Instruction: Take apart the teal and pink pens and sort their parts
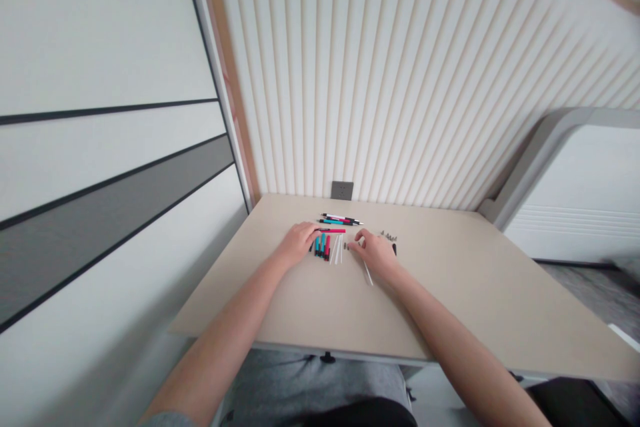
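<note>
Pens (330,231) between left hand (300,244) and right hand (375,253), any print unreadably small.

Home study or office nook, beige desk (430,280), ribbed white wall panelling (380,80), grey wall socket (342,190)

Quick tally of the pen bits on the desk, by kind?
Assembled pens: about 3
Pink tube: 1
Teal barrels: about 2
Red barrel: 1
White sticks: about 4
Total: about 11, rough at this resolution
Small dark parts: too small to count, left out
</note>
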`<state>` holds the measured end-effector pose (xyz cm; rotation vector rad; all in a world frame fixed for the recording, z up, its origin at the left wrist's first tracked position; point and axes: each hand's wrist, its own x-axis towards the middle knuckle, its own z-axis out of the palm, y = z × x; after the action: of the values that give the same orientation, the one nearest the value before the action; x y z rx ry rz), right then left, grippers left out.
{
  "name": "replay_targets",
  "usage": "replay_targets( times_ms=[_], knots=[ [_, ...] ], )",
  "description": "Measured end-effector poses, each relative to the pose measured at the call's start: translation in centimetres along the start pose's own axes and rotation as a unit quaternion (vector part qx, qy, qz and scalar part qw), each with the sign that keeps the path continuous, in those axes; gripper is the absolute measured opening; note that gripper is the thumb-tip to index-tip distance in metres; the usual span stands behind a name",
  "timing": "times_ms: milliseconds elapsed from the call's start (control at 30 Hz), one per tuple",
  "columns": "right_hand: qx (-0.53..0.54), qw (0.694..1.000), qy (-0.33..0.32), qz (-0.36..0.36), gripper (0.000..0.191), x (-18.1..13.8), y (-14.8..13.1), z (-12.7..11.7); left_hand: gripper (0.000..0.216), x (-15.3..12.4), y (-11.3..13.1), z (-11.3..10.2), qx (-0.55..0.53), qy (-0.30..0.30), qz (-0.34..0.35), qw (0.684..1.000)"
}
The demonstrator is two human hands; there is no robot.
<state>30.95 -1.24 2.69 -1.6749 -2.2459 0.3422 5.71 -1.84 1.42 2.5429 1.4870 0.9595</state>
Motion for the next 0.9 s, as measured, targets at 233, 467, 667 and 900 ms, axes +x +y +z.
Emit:
replay_targets(
  times_ms=[233,467,667,900],
  knots=[
    [-0.019,1.000,-0.012,-0.009,0.036,0.10,0.29,0.23,0.025,-0.01,0.18,-0.12,0.003,-0.006,-0.006,1.000],
    [-0.028,0.999,-0.025,-0.017,0.044,-0.11,-0.03,-0.20,0.025,-0.02,0.01,-0.05,-0.008,-0.006,-0.004,1.000],
    [-0.035,0.999,-0.026,-0.024,0.039,-0.27,-0.14,-0.08,0.025,-0.05,-0.08,0.05,-0.009,-0.006,-0.005,1.000],
    [-0.067,0.997,-0.015,-0.030,0.041,-0.51,-0.13,-0.23,0.025,-0.05,-0.16,0.03,-0.011,-0.004,-0.003,1.000]
  ],
)
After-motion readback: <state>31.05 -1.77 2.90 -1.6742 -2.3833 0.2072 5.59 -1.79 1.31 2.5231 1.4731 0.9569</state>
